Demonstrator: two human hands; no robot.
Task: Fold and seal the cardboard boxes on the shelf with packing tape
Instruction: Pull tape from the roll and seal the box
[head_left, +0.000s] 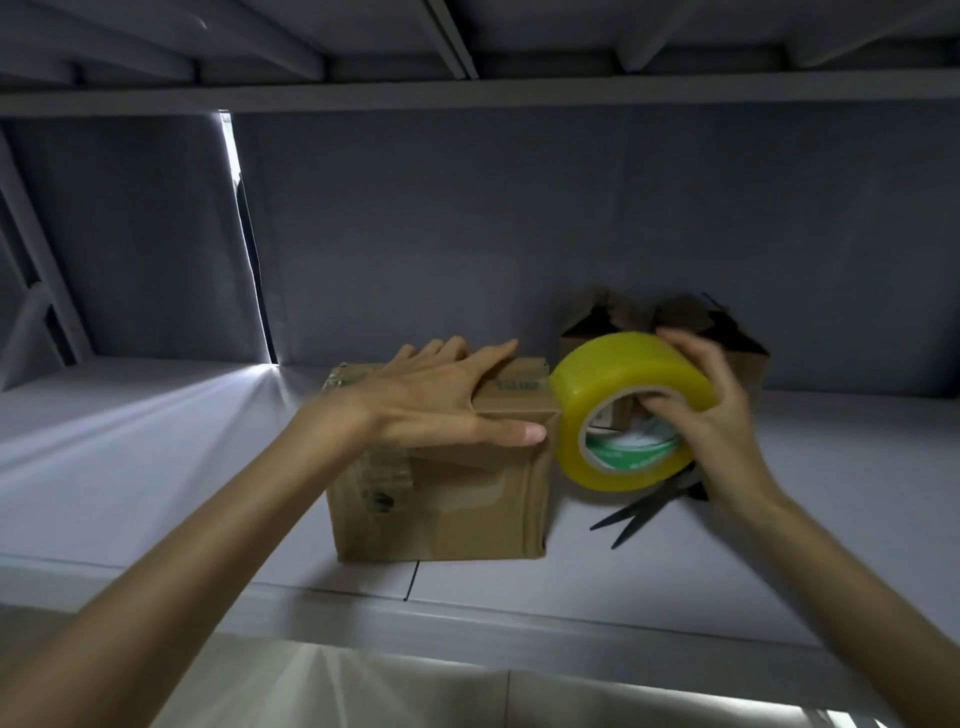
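Scissors (647, 506) and open box (737, 332) crowd the right; shelf (156, 441) (left side) lies free.

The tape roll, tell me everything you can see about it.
The tape roll is wide, glossy yellow, translucent tape wound on a pale core with a green and white printed lining. The right hand grips it, fingers through the core, holding it tilted above the shelf, just right of the closed front box, above the black scissors.

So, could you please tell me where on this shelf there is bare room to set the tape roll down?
The shelf lies bare left of the closed box, out to the lit gap, and along the front edge. Right of the box is crowded: the scissors, the open box behind, and the right hand holding the tape roll.
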